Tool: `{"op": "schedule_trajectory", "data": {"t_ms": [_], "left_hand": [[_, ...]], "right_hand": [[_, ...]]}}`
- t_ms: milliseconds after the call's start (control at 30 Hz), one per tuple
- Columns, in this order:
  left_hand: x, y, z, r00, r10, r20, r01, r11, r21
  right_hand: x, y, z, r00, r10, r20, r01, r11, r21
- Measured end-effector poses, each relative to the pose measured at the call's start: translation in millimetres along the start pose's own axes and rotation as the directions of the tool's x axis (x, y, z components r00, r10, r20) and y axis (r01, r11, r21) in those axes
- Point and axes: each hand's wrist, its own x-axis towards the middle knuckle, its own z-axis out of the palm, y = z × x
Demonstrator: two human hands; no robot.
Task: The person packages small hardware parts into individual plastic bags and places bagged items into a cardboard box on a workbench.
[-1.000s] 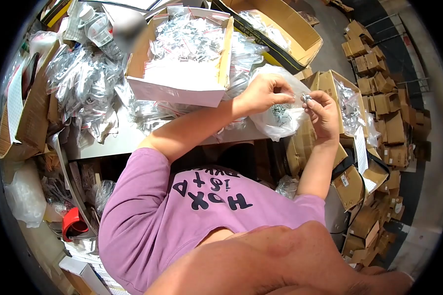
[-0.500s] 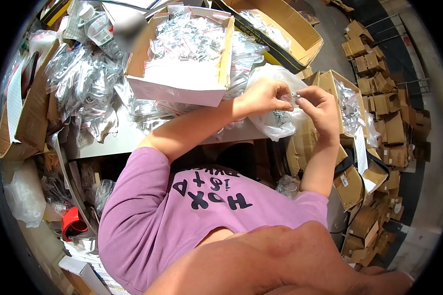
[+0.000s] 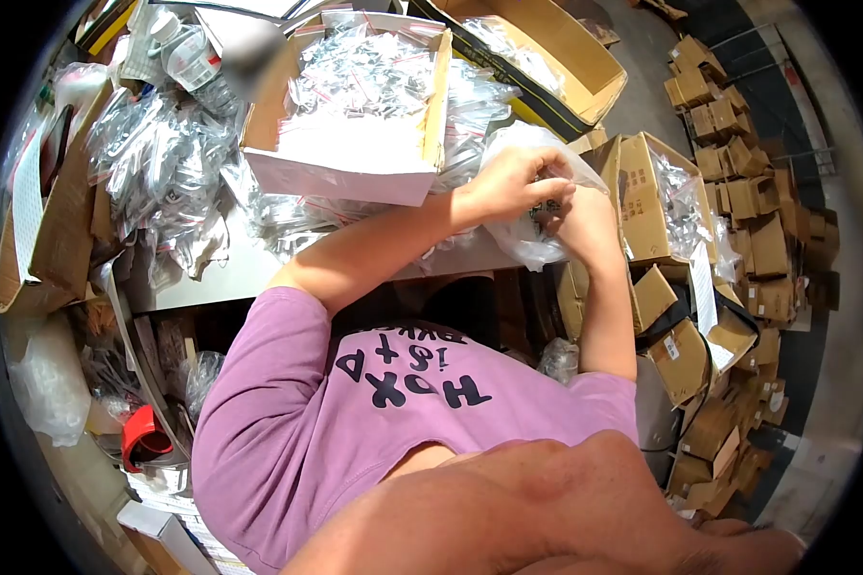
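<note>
A translucent white plastic bag (image 3: 529, 244) lies at the table's right front edge, with small metal pieces (image 3: 547, 209) showing inside; they look like screws. Over the bag, my left hand (image 3: 520, 182) has its fingers curled and closed; what they hold, if anything, is too small to make out. My right hand (image 3: 587, 222) reaches into the bag's mouth close beside the left, its fingertips hidden by the bag and the left fingers. Just left of the hands stands a white cardboard box (image 3: 340, 179) filled with small zip bags of metal parts (image 3: 364, 77).
Piled zip bags of metal parts (image 3: 163, 163) cover the table's left side, near a plastic bottle (image 3: 190, 57). A black-and-yellow-edged carton (image 3: 585, 81) stands behind the hands. An open carton of bagged parts (image 3: 647, 206) sits to the right, with stacked cartons (image 3: 767, 244) beyond.
My right hand has moved down and left from a pinch on a small metal piece into the plastic bag. My left hand stays nearly in place.
</note>
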Motion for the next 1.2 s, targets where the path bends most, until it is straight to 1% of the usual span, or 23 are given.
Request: {"op": "schedule_trajectory", "data": {"t_ms": [33, 67, 167, 200, 333, 400, 500, 600, 700, 733, 800, 833, 933, 1000, 1100, 1167, 1200], "left_hand": [[-0.1, -1.6, 0.8, 0.999, 0.029, -0.024, -0.029, 0.999, -0.014], [0.2, -5.0, 1.5, 0.999, -0.034, 0.013, 0.036, 0.991, -0.131], [0.5, 1.3, -1.3, 0.996, -0.090, 0.017, 0.092, 0.987, -0.134], [1.4, -2.3, -0.4, 0.999, -0.041, 0.001, 0.041, 0.993, -0.114], [2.5, -11.2, 0.5, 1.000, -0.009, 0.007, 0.009, 0.990, -0.141], [3.9, -13.7, 2.0, 1.000, 0.014, -0.003, -0.014, 0.986, -0.168], [2.7, -9.7, 1.2, 1.000, -0.009, 0.000, 0.009, 0.984, -0.180], [2.1, -6.6, -0.1, 1.000, 0.011, -0.020, -0.013, 0.994, -0.108], [1.9, -3.3, -2.6, 0.990, -0.128, 0.059, 0.138, 0.964, -0.228], [2.0, -3.4, -2.9, 0.990, -0.129, 0.056, 0.139, 0.958, -0.250], [1.6, -5.3, -2.8, 0.990, -0.134, 0.052, 0.144, 0.946, -0.292], [1.7, -7.6, -2.3, 0.995, -0.098, 0.028, 0.102, 0.960, -0.261], [3.1, -12.0, -0.2, 0.999, 0.009, -0.037, -0.016, 0.984, -0.175], [2.7, -11.9, -0.2, 0.994, 0.076, -0.074, -0.086, 0.988, -0.130], [2.4, -10.6, -3.5, 0.997, 0.055, -0.047, -0.058, 0.996, -0.061], [1.7, -6.2, -4.7, 0.999, 0.005, -0.038, -0.008, 0.997, -0.077], [1.4, -4.9, -4.9, 0.999, -0.019, -0.032, 0.016, 0.996, -0.084]], "right_hand": [[1.5, 4.4, 9.4, 1.000, -0.025, -0.008, 0.024, 0.999, -0.048], [3.2, 8.7, 18.8, 0.999, -0.037, -0.029, 0.035, 0.998, -0.043], [6.1, 15.7, 30.9, 0.995, -0.058, -0.076, 0.056, 0.998, -0.032], [6.7, 14.9, 29.9, 0.995, -0.060, -0.078, 0.058, 0.998, -0.028], [6.7, 13.1, 29.6, 0.986, -0.092, -0.141, 0.098, 0.995, 0.037], [6.9, 16.8, 31.8, 0.983, -0.116, -0.141, 0.122, 0.992, 0.035], [6.9, 15.5, 28.9, 0.981, -0.156, -0.116, 0.160, 0.987, 0.019], [7.0, 9.6, 26.7, 0.979, -0.166, -0.118, 0.167, 0.986, 0.005], [8.3, 11.0, 27.1, 0.978, -0.175, -0.110, 0.178, 0.984, 0.018], [8.7, 12.4, 27.1, 0.978, -0.181, -0.102, 0.184, 0.982, 0.028], [6.6, 16.1, 24.9, 0.982, -0.137, -0.132, 0.163, 0.964, 0.211], [5.0, 17.6, 24.0, 0.983, -0.113, -0.144, 0.152, 0.941, 0.301], [2.0, 16.9, 13.6, 0.983, -0.096, -0.156, 0.155, 0.890, 0.428], [-0.3, 19.2, 7.6, 0.987, -0.051, -0.150, 0.123, 0.838, 0.531], [-4.4, 22.5, 1.1, 0.990, 0.019, -0.140, 0.080, 0.742, 0.666], [-6.5, 22.1, -3.4, 0.988, 0.050, -0.143, 0.071, 0.683, 0.727], [-7.6, 19.4, -7.7, 0.990, 0.047, -0.130, 0.063, 0.682, 0.729]]}}
